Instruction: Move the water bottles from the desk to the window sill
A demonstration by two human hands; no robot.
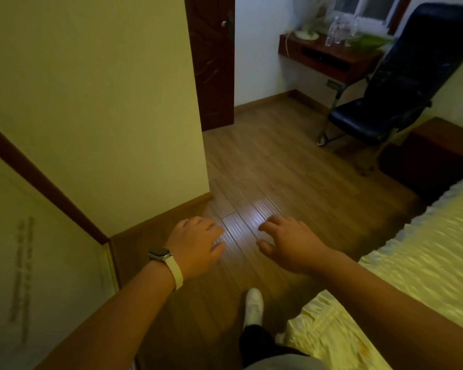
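Several clear water bottles (336,32) stand together on a dark red wooden desk (329,58) at the far end of the room. Above and behind the desk is a window (369,8); its sill is hard to make out. My left hand (198,245), with a watch on the wrist, and my right hand (284,243) hover over the wooden floor in front of me. Both are empty, with loosely spread fingers. They are far from the desk.
A black chair (401,84) stands right of the desk. A bed with a yellow cover (401,263) fills the right side. A dark nightstand (436,153) sits beside it. A wall corner (198,129) and a dark door (214,62) bound the left. My white shoe (254,305) is on the floor.
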